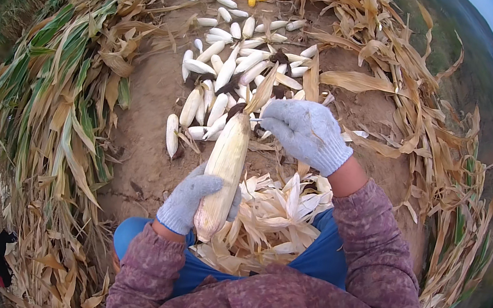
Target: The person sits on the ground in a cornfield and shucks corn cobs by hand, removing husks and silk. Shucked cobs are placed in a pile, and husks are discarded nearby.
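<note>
Dirt strip (141,144) runs between corn stalks (62,107) on both sides; white ears (225,73) ahead, loose husks (290,202) between the legs. Left hand (197,194): fingers wrapped around husked corn (226,164), near upright above husks. Right hand (304,131): fingers pinched on thin pick (256,120) at its top.

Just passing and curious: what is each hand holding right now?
Left hand: closed around a husk-covered ear of corn.
Right hand: closed on a thin, pale rod near the ear's upper end.
</note>
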